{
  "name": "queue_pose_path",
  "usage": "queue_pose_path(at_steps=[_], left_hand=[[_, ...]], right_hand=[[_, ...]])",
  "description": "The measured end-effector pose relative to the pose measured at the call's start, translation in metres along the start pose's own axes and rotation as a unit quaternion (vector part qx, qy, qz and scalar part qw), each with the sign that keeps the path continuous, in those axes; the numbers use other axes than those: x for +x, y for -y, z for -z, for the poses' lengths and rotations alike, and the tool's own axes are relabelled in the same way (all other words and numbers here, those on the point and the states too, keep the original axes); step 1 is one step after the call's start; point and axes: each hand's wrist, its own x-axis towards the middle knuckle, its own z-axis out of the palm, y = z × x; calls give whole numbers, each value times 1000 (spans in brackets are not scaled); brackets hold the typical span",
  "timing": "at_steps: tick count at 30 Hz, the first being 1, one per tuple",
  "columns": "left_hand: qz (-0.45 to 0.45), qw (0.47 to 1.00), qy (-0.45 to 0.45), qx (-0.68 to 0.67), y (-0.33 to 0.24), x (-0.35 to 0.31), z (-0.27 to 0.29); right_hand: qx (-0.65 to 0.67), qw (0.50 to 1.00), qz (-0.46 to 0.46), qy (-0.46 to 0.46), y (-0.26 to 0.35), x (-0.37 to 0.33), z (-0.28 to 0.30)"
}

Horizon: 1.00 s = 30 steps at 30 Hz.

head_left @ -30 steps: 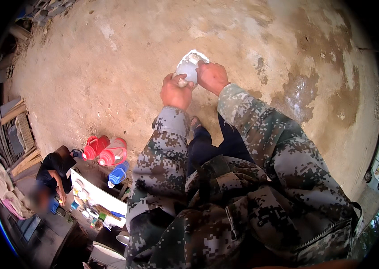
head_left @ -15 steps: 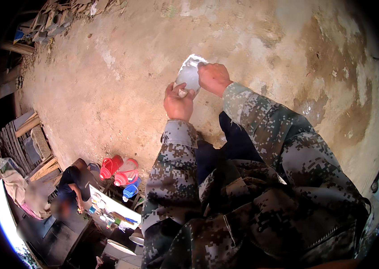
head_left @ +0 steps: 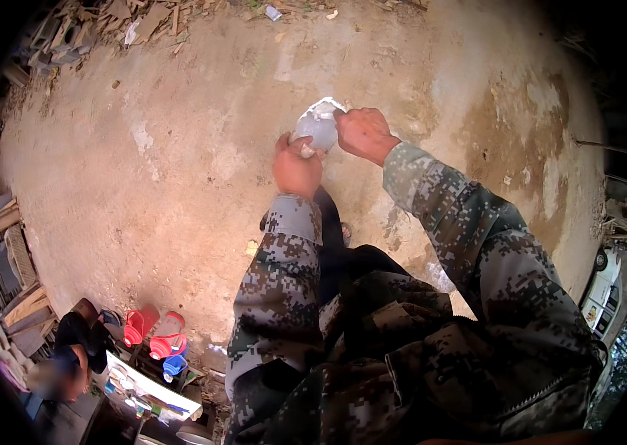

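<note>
A pale, greyish-white translucent pouch (head_left: 318, 132), bag-like with a bright ragged white edge along its top, is held out in front of me above the ground. My left hand (head_left: 298, 169) closes on its lower left side; a small whitish lump (head_left: 307, 150) shows by those fingertips, and I cannot make out what it is. Pinched at the upper right edge is my right hand (head_left: 365, 133), its knuckles turned up. What lies inside the pouch is hard to tell. Both forearms wear camouflage sleeves.
Bare stained concrete ground (head_left: 202, 111) spreads around. Red thermos flasks (head_left: 167, 337) and a blue one (head_left: 175, 363) stand at lower left, beside a cluttered white table (head_left: 146, 389) and another person (head_left: 76, 348). Scrap wood (head_left: 139, 18) lies far left; a white vehicle (head_left: 604, 285) is at right.
My view has shifted, so the flasks and the other person sit lower and farther left. The pouch looks rounder at its top, and my right hand has moved slightly right. Both hands keep hold.
</note>
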Motion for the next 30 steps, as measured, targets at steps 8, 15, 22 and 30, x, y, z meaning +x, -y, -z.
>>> queue_pose_path(at_steps=[8, 15, 22, 30], left_hand=[[-3, 1000, 8, 9, -7, 31, -50], [-39, 999, -4, 26, -1, -37, -97], [-76, 996, -25, 31, -12, -37, -133], [-20, 998, -17, -55, -32, 0, -207]], right_hand=[[111, 984, -124, 57, -34, 32, -47], [218, 961, -171, 4, -74, -32, -104], [233, 970, -74, 0, -100, -29, -104], [264, 959, -74, -69, -202, -2, -77]])
